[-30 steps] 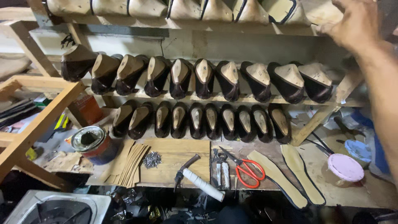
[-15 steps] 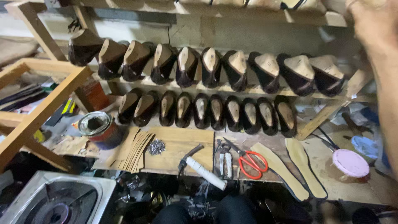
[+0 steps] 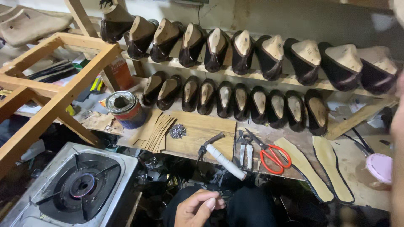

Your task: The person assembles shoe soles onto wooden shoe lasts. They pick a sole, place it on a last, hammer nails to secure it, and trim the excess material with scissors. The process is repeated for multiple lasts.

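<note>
My left hand (image 3: 197, 208) is low in the centre, over my dark-clothed lap, with thumb and fingertips pinched on what look like a few small dark tacks. Only my right forearm (image 3: 397, 130) shows along the right edge; the hand reaches up out of the frame. Just beyond my left hand on the wooden bench (image 3: 198, 138) lie a hammer with a white-wrapped handle (image 3: 223, 159), a small pile of tacks (image 3: 177, 131), metal pincers (image 3: 245, 148) and red-handled scissors (image 3: 273, 156). Behind them stand two rows of dark shoes on lasts, a lower row (image 3: 235, 101) and an upper row (image 3: 252, 52).
Two tan insoles (image 3: 320, 168) lie at the bench's right, next to a pink round lid (image 3: 381, 167). An open glue can (image 3: 125, 108) and a fan of card pieces (image 3: 155, 132) sit left. A gas stove (image 3: 80, 185) is at lower left, with a wooden frame (image 3: 50, 88) above it.
The view has tilted down and moved closer. My right hand, raised at the top shelf before, has left the frame. My left hand has come into view at the bottom.
</note>
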